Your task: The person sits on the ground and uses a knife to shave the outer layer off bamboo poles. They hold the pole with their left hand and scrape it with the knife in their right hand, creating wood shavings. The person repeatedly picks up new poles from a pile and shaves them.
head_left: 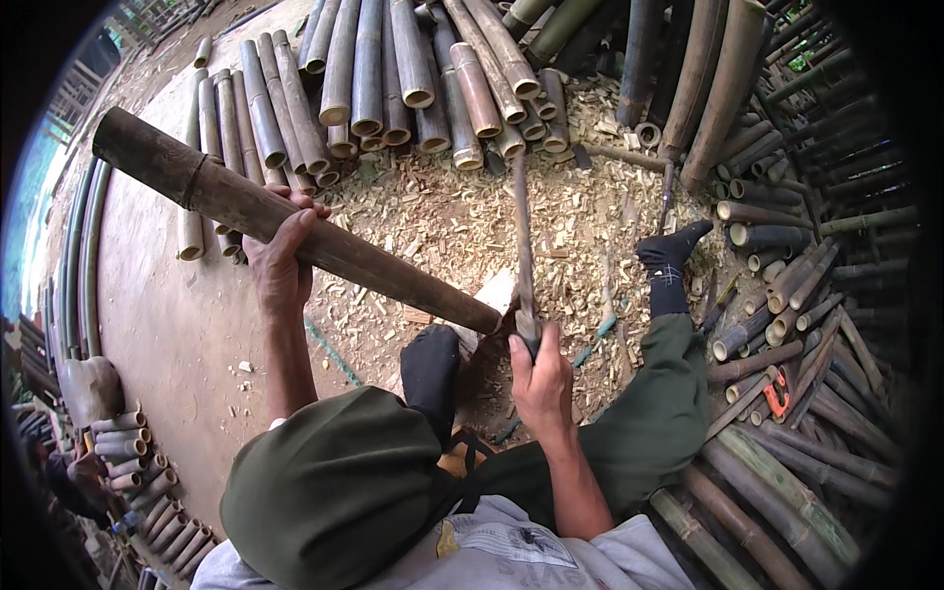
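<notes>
My left hand [282, 246] is wrapped round a thick brown bamboo length [364, 270], near its middle. The bamboo slants from the upper left down to the right, with its lower end close to my right hand [544, 379]. That hand is closed on the dark handle of a machete [524, 246], whose long narrow blade points away from me. Blade and bamboo end lie very close together; I cannot tell whether they touch. Beneath the bamboo's end is a pale-topped wooden block [495, 292], partly hidden.
Bamboo lengths [369, 74] are stacked at the far side, and more bamboo [777, 482] piles up on the right. Wood chips [580, 236] litter the ground. An orange-handled tool [777, 393] lies on the right pile. My dark-socked feet [430, 369] flank the work area.
</notes>
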Available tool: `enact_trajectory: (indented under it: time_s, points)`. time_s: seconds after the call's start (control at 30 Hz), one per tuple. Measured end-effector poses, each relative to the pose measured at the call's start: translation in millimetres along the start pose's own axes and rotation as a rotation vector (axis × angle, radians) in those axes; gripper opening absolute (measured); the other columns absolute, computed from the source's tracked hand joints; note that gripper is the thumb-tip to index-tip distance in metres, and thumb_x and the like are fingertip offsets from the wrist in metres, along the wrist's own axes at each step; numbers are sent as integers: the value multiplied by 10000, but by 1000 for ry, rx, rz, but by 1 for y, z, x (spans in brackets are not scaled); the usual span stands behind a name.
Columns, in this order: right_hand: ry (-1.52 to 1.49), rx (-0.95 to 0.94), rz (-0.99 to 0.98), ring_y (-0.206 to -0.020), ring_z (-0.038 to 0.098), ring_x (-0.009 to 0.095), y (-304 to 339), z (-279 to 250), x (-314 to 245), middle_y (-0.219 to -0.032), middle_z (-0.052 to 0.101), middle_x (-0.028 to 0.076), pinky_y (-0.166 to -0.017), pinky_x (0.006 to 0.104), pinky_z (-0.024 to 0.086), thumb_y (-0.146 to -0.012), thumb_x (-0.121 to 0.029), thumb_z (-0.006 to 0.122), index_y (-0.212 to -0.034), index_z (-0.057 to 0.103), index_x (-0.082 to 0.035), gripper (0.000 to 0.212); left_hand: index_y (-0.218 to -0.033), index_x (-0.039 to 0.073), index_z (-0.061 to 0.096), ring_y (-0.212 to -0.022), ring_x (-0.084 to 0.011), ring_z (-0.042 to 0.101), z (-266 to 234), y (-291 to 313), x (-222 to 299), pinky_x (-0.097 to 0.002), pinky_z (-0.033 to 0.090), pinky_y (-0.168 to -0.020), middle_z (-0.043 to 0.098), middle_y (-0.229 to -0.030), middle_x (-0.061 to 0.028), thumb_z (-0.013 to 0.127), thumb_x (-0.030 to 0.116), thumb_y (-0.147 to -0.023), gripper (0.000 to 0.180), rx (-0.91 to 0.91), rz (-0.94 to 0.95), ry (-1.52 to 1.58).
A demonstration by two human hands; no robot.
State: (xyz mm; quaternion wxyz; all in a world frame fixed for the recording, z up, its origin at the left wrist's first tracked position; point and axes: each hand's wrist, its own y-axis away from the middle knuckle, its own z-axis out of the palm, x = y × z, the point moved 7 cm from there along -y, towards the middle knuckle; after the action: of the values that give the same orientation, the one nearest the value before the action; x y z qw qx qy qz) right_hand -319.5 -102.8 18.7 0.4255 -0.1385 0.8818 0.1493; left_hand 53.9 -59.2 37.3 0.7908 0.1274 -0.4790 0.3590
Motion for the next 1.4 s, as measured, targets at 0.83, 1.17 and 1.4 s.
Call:
enact_trajectory:
  time_s: [0.83,1.17,1.4]
  points:
    - [155,-69,47,-800,690,511,-5,10,11,-845,697,287,-656,579,510,-1057,-309,599,-1112,498,-23,309,-1208,-9,548,-888,-252,744,-16,5,9,-380,610,-843,695,-1011,-113,817,-46,-837,460,192,60,-81]
    - [282,-203,198,-908,669,522,-2,35,85,-932,685,321,-768,606,503,-1056,-373,574,-1142,547,9,393,-1194,9,565,-897,-219,715,7,3,10,-364,590,-872,676,-1020,-95,820,-16,-840,437,107,59,-112]
    - [-26,160,-123,-810,685,523,16,21,50,-854,705,285,-688,581,519,-1057,-330,594,-1140,533,-4,341,-1286,-1,512,-1004,-238,692,11,3,12,-442,576,-981,652,-1048,-108,822,35,-838,546,-99,12,-68]
